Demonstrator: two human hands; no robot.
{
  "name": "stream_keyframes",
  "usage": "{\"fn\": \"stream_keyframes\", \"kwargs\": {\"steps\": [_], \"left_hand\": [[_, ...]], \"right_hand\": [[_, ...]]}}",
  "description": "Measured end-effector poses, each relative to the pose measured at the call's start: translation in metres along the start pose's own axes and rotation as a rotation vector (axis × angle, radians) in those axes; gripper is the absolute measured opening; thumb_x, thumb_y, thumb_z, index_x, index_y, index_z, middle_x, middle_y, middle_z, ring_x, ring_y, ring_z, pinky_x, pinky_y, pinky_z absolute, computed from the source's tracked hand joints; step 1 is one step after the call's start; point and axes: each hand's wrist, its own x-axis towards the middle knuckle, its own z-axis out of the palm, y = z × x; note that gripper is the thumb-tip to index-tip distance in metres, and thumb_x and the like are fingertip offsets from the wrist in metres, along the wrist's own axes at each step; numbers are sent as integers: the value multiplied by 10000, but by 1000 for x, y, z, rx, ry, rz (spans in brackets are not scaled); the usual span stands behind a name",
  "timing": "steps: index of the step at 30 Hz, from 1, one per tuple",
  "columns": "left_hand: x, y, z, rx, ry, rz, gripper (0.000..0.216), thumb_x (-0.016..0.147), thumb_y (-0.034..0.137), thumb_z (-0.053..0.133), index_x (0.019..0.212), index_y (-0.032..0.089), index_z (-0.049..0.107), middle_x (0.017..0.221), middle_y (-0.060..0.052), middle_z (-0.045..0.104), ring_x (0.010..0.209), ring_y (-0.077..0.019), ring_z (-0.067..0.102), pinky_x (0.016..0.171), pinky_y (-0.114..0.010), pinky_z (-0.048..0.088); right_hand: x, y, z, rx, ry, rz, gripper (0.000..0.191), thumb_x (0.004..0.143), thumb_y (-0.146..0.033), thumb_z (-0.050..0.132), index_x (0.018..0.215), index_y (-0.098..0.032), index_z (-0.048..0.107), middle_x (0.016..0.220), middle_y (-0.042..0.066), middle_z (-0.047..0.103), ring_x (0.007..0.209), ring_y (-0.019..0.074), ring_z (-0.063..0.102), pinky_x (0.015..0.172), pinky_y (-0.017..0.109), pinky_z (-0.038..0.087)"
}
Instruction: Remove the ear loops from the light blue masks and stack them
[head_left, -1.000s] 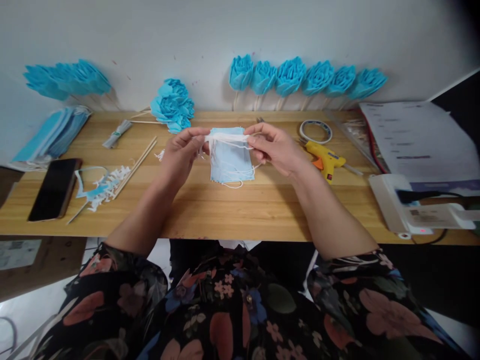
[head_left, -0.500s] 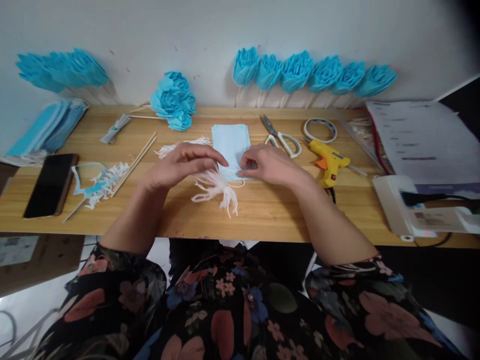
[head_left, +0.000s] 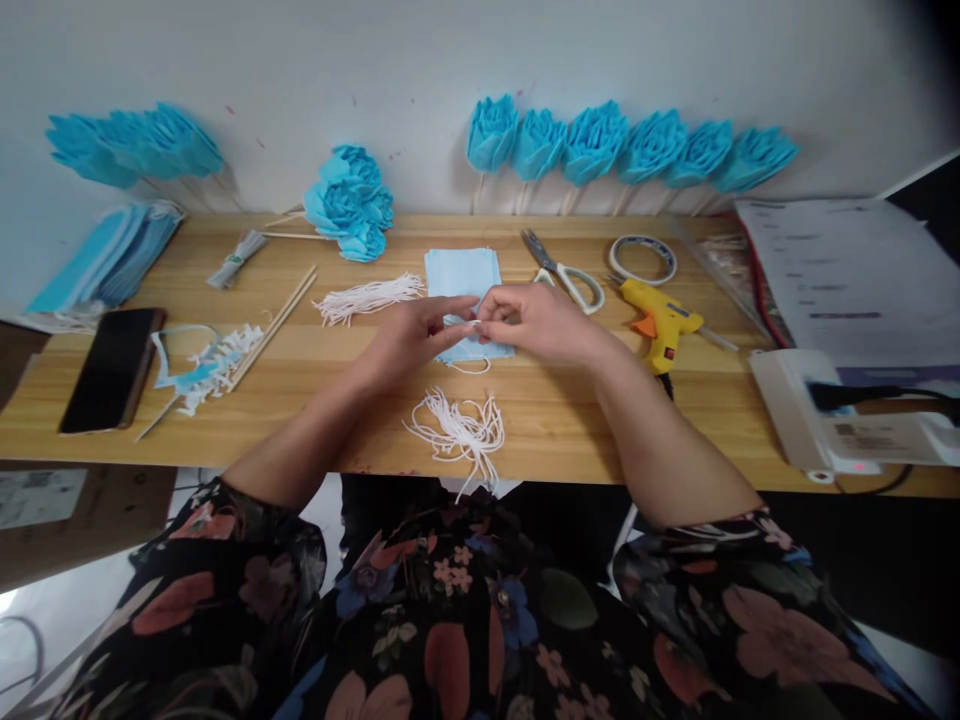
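My left hand (head_left: pixel 420 338) and my right hand (head_left: pixel 534 318) meet fingertip to fingertip, both closed in a pinch on a short bit of white cord (head_left: pixel 475 323). Most of that cord is hidden by the fingers. Under and behind them lies a light blue face mask (head_left: pixel 460 268), flat on the table, with a white ear loop (head_left: pixel 472 369) at its near edge. A loose tangle of white cords (head_left: pixel 463 432) rests close to the table's front edge. To the left of the mask is a tidier bundle of white cords (head_left: pixel 369 297).
Scissors (head_left: pixel 562 272), a tape roll (head_left: pixel 643 259) and a yellow glue gun (head_left: pixel 658 320) lie right; a power strip (head_left: pixel 825 420) sits farther right. Blue flowers (head_left: pixel 592 143) line the wall. Leftward are sticks (head_left: pixel 274 325), a phone (head_left: pixel 112 370) and stacked masks (head_left: pixel 105 255).
The tangle of white cords has left my left hand and now lies on the table near the front edge. My hands have come together over the mask, pinching a bit of cord.
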Motion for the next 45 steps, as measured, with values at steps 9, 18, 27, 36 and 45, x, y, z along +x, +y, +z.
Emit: {"fn": "stream_keyframes", "kwargs": {"steps": [9, 18, 27, 36, 45], "left_hand": [[4, 3, -7, 53, 96, -18, 345, 912, 450, 632, 698, 190, 706, 576, 20, 505, 572, -115, 396, 548, -272, 308], [4, 3, -10, 113, 122, -24, 282, 914, 392, 629, 753, 192, 744, 586, 23, 548, 565, -115, 426, 557, -283, 321], [4, 0, -12, 172, 179, 13, 248, 926, 357, 622, 800, 192, 757, 647, 4, 631, 607, -131, 495, 594, -293, 368], [4, -10, -14, 242, 168, 26, 267, 959, 367, 642, 803, 183, 757, 680, -15, 664, 660, -150, 574, 652, -298, 446], [1, -10, -4, 39, 68, 176, 505, 1043, 500, 529, 1414, 180, 653, 1373, -142, 704, 1288, -251, 641, 1123, -406, 488]], "right_hand": [[7, 11, -3, 490, 105, 160, 445, 918, -652, 653, 970, -219, 738, 769, 40, 711, 701, 162, 652, 661, 308, 550], [5, 5, -1, 491, 36, 137, 564, 914, -738, 601, 997, -197, 737, 799, 39, 682, 636, 125, 578, 587, 278, 492], [6, 3, 4, 184, -75, 29, 295, 1002, -450, 596, 834, -218, 665, 624, -52, 458, 587, 114, 418, 573, 277, 317], [3, 3, -5, 65, 27, 29, 322, 1070, -397, 416, 830, -225, 544, 629, -17, 572, 621, 143, 520, 661, 287, 393], [1, -9, 11, -563, 28, -49, 305, 1082, -371, 437, 1020, -192, 677, 864, 73, 716, 731, 189, 579, 667, 319, 276]]}}
